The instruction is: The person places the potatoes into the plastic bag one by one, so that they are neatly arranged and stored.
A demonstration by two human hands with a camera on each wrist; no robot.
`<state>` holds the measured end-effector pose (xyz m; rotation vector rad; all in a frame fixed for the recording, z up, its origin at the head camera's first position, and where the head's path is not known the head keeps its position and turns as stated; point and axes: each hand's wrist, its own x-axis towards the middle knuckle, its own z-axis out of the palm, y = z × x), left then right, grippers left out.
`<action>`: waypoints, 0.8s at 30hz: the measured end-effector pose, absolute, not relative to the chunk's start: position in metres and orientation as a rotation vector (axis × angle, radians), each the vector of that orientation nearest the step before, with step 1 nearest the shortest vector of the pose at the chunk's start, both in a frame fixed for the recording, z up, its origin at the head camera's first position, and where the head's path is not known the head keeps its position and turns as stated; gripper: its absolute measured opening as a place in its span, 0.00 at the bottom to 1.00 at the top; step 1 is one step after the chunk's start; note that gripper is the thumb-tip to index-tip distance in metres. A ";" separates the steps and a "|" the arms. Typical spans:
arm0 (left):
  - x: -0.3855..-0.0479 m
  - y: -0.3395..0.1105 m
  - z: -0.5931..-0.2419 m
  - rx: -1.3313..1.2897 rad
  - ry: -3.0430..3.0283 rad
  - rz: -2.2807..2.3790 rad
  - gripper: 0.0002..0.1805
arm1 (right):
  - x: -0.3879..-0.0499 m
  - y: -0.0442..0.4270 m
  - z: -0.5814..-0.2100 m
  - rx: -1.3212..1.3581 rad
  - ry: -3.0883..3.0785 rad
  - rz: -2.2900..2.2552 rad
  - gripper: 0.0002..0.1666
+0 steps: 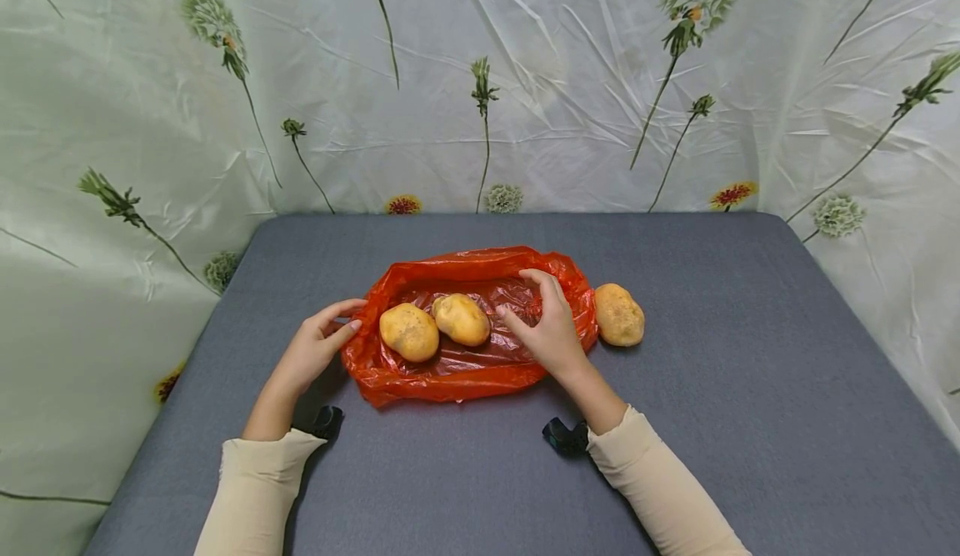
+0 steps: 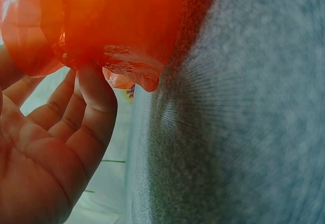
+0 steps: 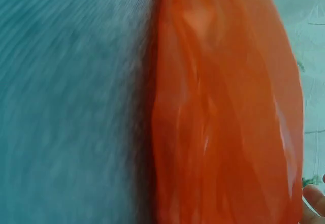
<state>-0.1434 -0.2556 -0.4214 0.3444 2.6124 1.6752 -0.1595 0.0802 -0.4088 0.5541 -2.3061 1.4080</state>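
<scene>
Handling the red bag (image 1: 450, 388): thin, limp plastic was judged light, slippery and easily torn, best held by its thicker rim; it was spread wide on the bench (image 1: 450, 489).
Inside: the left potato (image 1: 408, 333) and the middle potato (image 1: 461, 319) were judged firm and weighty, best gripped round their sides.
Outside: the third potato (image 1: 619, 315) was seen at the bag's right end.
Left hand (image 1: 311, 352): fingers were rested at the left rim; whether plastic was pinched could not be told.
Right hand (image 1: 553, 335): fingers and thumb were spread apart over the bag, forearm angled inward.

Forward-down head view, two wrist close-ups (red bag (image 1: 450, 386) in all)
</scene>
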 end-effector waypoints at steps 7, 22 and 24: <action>-0.144 -0.256 -0.422 0.349 2.620 1.672 0.19 | -0.160 0.096 -0.412 0.553 -2.277 1.344 0.33; -0.144 -0.256 -0.423 0.345 2.601 1.690 0.19 | -0.157 0.127 -0.411 0.522 -2.228 1.286 0.35; -0.144 -0.256 -0.423 0.342 2.602 1.691 0.19 | -0.156 0.131 -0.411 0.504 -2.227 1.289 0.35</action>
